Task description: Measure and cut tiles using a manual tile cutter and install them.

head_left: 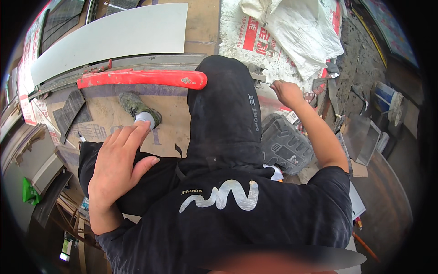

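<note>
Okay, from my end, going left to right: my left hand [114, 160] is over toward the lower left of the frame, fingers loosely spread, and I can't see it gripping anything. There's a white sock [145, 117] above a camo shoe [133, 104] right by those fingertips, can't tell if they touch. Above that, upper left to top centre, a long red handle [141, 79] lies crosswise alongside a grey metal rail [169, 60], right end up by the black trouser leg [223, 109]; the left hand's nearer to most of it, but clearly apart. Past the knee, right of top centre, is the bit everything hangs on imo: a thin metal piece [264, 82] poking out leftward from my right hand [288, 95]. Its long axis runs roughly crosswise, tipped up slightly leftward, toward the rail's end. The right fingers are curled nearly together, seemingly pinching its right end, so it sits just left of the fingertips. Exact contact's too small to make out.
</note>
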The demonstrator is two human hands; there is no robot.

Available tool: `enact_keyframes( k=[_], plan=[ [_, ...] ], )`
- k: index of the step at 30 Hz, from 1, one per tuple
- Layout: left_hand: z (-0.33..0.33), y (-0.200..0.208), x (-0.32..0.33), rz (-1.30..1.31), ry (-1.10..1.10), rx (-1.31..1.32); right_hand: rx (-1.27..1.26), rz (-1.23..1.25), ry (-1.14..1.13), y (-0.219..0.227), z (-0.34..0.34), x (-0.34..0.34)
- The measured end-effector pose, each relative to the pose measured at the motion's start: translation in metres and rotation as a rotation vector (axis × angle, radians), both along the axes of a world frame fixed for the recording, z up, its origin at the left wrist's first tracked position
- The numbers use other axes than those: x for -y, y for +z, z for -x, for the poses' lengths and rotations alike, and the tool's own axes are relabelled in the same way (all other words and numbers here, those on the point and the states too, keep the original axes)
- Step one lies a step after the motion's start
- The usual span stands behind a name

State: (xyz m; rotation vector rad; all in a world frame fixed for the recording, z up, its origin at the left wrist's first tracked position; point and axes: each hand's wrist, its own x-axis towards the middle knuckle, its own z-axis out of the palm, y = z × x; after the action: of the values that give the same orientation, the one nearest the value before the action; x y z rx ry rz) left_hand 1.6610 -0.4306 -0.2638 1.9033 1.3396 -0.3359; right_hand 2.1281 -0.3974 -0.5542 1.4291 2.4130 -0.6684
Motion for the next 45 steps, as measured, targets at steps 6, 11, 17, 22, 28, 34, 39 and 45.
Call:
enact_keyframes(
  k=[6,11,17,22,28,34,39,45],
  plan=[
    [-0.006,-0.003,-0.002,0.017,-0.017,-0.003,0.162,0.097,0.013,0.009,0.011,-0.013],
    [-0.006,-0.004,-0.004,0.014,-0.002,-0.007,0.122,0.214,-0.269,-0.016,0.008,-0.017],
    [-0.008,-0.011,-0.006,0.003,-0.029,0.007,0.206,0.306,-0.017,-0.039,0.001,-0.021],
    [-0.005,-0.016,-0.015,0.03,0.019,-0.005,0.097,0.225,-0.01,-0.043,0.001,-0.023],
    [-0.003,-0.023,-0.025,0.03,0.061,-0.009,0.075,0.18,-0.058,-0.05,0.003,-0.02],
    [-0.003,-0.016,-0.021,0.006,0.074,0.035,0.03,0.106,-0.051,-0.06,-0.001,-0.015],
    [0.0,-0.012,-0.01,-0.067,0.05,-0.019,0.081,0.074,-0.067,-0.058,0.005,-0.014],
    [0.006,0.0,0.003,-0.186,0.031,0.064,0.162,0.244,-0.05,-0.046,-0.006,-0.011]
  ],
)
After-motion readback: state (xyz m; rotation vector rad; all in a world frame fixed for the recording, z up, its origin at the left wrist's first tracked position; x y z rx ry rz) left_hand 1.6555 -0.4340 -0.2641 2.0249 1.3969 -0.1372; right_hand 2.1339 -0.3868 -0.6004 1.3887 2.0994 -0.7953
